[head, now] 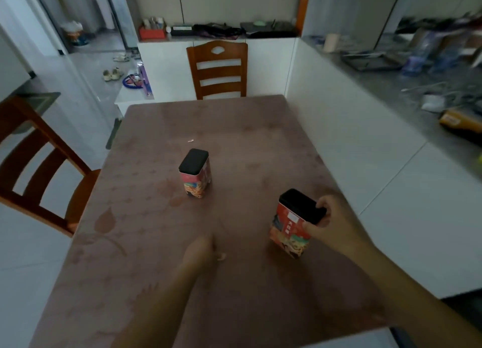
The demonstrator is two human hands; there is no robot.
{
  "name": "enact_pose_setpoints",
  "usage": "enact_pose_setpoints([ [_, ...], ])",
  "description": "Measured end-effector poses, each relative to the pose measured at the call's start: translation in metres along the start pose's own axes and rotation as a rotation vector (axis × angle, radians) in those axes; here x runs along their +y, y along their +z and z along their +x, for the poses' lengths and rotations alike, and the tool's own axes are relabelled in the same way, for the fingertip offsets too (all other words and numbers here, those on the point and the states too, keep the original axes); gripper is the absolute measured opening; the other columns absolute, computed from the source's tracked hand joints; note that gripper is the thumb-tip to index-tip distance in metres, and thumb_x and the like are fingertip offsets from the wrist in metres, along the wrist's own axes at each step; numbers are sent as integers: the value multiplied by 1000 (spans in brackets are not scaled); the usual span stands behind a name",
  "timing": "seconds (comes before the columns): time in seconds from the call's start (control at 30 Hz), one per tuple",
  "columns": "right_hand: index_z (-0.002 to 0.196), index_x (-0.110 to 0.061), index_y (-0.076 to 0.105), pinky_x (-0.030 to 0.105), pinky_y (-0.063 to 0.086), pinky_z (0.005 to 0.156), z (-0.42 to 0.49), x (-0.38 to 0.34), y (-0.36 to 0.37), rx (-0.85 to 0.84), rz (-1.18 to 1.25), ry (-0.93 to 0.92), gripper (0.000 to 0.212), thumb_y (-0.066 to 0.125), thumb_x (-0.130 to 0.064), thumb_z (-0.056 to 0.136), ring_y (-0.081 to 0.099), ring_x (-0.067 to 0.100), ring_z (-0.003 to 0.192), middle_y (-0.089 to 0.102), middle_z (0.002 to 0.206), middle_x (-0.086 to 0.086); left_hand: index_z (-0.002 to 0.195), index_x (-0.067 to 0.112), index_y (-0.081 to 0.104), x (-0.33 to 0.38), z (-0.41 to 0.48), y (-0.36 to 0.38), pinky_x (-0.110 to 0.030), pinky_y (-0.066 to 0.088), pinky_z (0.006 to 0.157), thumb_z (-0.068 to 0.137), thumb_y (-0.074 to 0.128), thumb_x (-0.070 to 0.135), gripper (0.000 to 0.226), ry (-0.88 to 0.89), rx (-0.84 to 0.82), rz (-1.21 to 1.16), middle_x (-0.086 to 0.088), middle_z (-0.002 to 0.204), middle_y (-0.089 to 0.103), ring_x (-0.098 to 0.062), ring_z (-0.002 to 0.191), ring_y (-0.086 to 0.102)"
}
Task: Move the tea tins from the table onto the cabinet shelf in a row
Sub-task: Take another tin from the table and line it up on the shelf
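Two red tea tins with black lids are over the pink-brown table [146, 217]. One tin [195, 174] stands upright near the table's middle, untouched. The other tin [292, 225] is tilted at the right side, with my right hand [336, 223] gripping it around the lid and upper side. My left hand [202, 253] rests on the table in front of the middle tin, fingers curled, holding nothing. The grey cabinet shelf [407, 107] runs along the right, above white cabinet fronts.
The shelf carries clutter: a dark tray [373, 60], a pale cup [331, 42], cables and a yellow box [459, 120]. Wooden chairs stand at the table's far end [217, 69] and left side [34, 165]. A back counter [219, 31] holds boxes and bags.
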State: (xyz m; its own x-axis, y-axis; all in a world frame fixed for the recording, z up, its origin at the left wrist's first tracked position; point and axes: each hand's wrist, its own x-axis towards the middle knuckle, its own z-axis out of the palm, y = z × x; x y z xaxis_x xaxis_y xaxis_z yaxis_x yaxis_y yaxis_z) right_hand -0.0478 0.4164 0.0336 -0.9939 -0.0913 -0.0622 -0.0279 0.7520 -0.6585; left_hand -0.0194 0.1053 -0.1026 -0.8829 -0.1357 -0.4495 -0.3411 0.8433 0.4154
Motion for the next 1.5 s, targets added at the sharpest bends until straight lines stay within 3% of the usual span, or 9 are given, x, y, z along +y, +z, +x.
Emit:
enact_pose_setpoints([
  [0.13, 88, -42, 42, 21, 51, 60, -79, 44, -33, -57, 91, 21, 47, 81, -35, 63, 61, 1, 82, 61, 95, -14, 90, 20, 49, -7, -38, 40, -37, 38, 77, 79, 60, 49, 34, 144, 279, 122, -7, 100, 54, -29, 96, 52],
  [0.37, 91, -43, 50, 23, 53, 67, -229, 135, -126, -2, 158, 81, 44, 80, -31, 61, 60, -4, 85, 66, 90, -17, 111, 18, 57, 121, -133, 108, -33, 43, 87, 70, 77, 36, 48, 414, 276, -317, -1, 106, 55, -24, 101, 51],
  [0.6, 88, -38, 55, 18, 52, 65, -359, 218, -246, 261, 271, 133, 40, 81, -16, 66, 64, 7, 77, 69, 89, -8, 119, 49, 41, 348, -270, 195, -10, 44, 85, 68, 71, 47, 60, 890, -327, -518, 17, 125, 52, 3, 113, 52],
  [0.7, 89, -24, 56, 16, 51, 68, -404, 241, -294, 442, 357, 139, 33, 75, -3, 72, 61, 7, 78, 65, 92, 2, 128, 49, 35, 431, -323, 226, -22, 53, 86, 64, 77, 49, 77, 1035, -624, -498, 25, 119, 59, 1, 110, 59],
  [0.83, 95, -22, 53, 41, 52, 82, -455, 268, -352, 666, 442, 158, 28, 70, -8, 76, 61, 21, 86, 64, 97, 18, 128, 43, 39, 522, -364, 256, -39, 53, 95, 58, 80, 53, 82, 1145, -658, -467, 14, 119, 64, -4, 108, 63],
  [1.07, 107, -36, 52, 17, 51, 71, -529, 350, -426, 953, 307, 376, 37, 59, -52, 74, 68, 9, 83, 69, 91, -2, 117, 27, 54, 680, -398, 288, -38, 52, 93, 52, 80, 52, 75, 1324, -632, -508, 8, 110, 69, -10, 103, 66],
  [1.2, 116, -24, 49, 41, 52, 87, -548, 425, -462, 892, 117, 604, 37, 65, -31, 83, 64, 23, 95, 65, 102, 6, 126, 19, 47, 772, -396, 312, -35, 51, 92, 48, 83, 52, 91, 1314, -624, -525, 4, 118, 65, -13, 106, 63],
  [1.33, 136, -23, 39, 33, 33, 108, -548, 489, -511, 649, -290, 848, 59, 53, -51, 86, 40, 24, 130, 43, 144, 5, 132, 16, 42, 872, -380, 336, -45, 50, 97, 63, 83, 28, 81, 1284, -643, -545, -5, 127, 60, -22, 113, 59],
  [1.5, 139, -38, 31, 34, 19, 117, -547, 539, -536, 662, -378, 923, 60, 34, -66, 85, 24, 14, 140, 27, 154, -7, 133, 18, 40, 977, -359, 372, -20, 47, 72, 68, 80, 24, 77, 1284, -624, -478, 2, 118, 55, -15, 104, 54],
])
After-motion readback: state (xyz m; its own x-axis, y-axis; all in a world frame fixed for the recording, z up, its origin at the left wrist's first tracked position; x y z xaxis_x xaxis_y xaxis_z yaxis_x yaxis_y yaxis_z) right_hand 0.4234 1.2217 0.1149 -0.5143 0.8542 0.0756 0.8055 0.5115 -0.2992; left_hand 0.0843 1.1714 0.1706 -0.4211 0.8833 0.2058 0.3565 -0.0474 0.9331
